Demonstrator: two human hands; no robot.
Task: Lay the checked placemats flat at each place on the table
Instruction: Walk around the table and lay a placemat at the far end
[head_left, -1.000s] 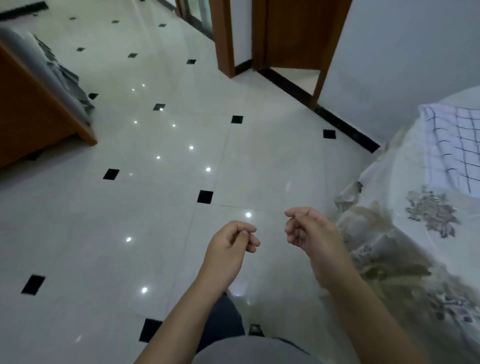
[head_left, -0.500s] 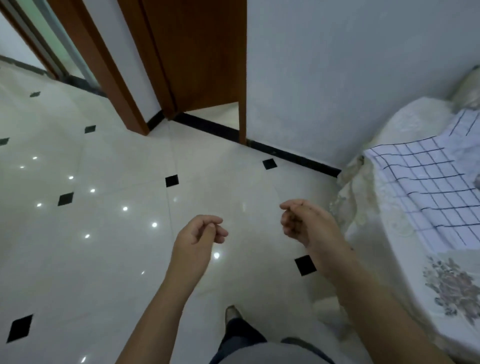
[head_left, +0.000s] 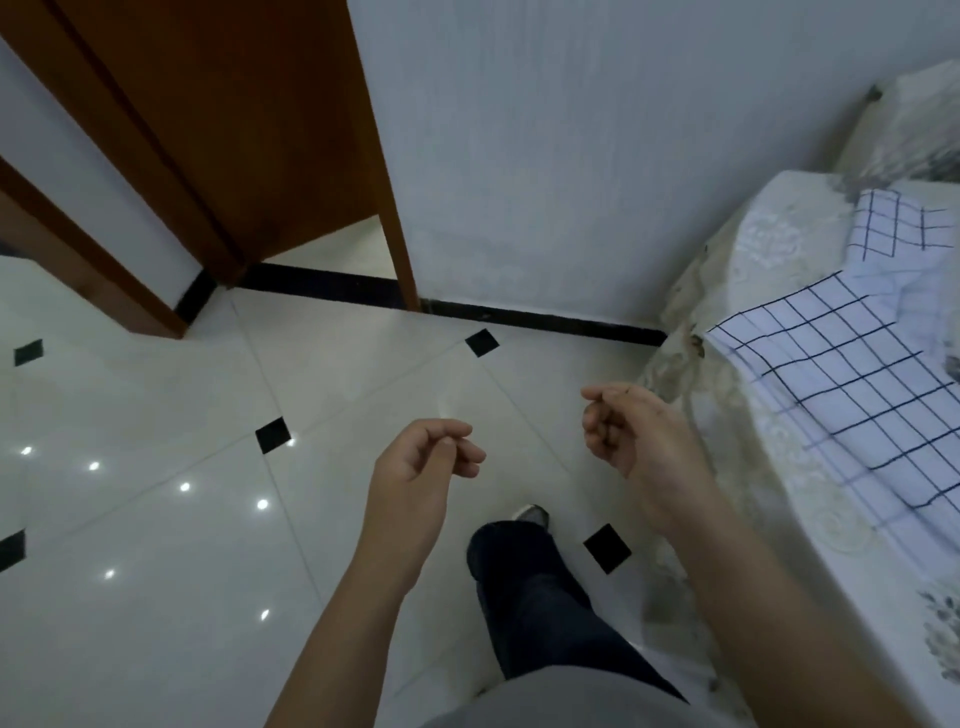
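A white placemat with a dark check (head_left: 852, 389) lies on the table at the right edge, its near side drooping over the rim. A second checked placemat (head_left: 893, 228) lies rumpled behind it. The table (head_left: 779, 249) wears a cream floral cloth. My left hand (head_left: 426, 462) hovers over the floor with curled fingers and nothing in it. My right hand (head_left: 628, 431) is also loosely curled and empty, just left of the table's edge and apart from the near placemat.
Glossy white floor tiles with small black squares (head_left: 272, 434) fill the left and centre. A brown wooden door frame (head_left: 395, 228) and a white wall (head_left: 571, 156) stand ahead. My leg in dark trousers (head_left: 524, 582) steps forward between my arms.
The view has swung right toward the wall and table, bringing more of the checked placemats into sight. Both hands keep the same curled, empty pose. A foot has stepped forward.
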